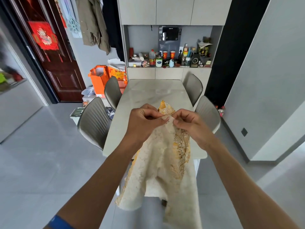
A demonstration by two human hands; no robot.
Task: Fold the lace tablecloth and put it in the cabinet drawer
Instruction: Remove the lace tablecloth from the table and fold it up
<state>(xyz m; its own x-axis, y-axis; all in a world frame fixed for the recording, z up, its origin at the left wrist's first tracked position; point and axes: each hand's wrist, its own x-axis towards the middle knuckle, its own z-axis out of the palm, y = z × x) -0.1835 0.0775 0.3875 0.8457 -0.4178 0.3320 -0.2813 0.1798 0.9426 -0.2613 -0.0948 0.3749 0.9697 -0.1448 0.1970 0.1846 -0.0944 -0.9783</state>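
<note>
- The chairs (94,123) left of the tabletop (148,91) stand close to its edge; I judge a swinging hem could snag on a chair back if the cloth is shifted that way.
- The left hand (142,121), above the near end of the tabletop, has its grip clamped on the top edge of the lace tablecloth (166,162), thumb against fingers. It is a thin pinch on openwork, so a tug could tear the lace or let the edge slip free.
- The lace tablecloth hangs from both hands over the near end of the tabletop, its lower part drooping past the edge toward the floor. The loose tail may drag and pull the fold askew.
- The right hand (189,124), just beside the left, also pinches that edge; with both hands so near, the corners may be mismatched.
</note>
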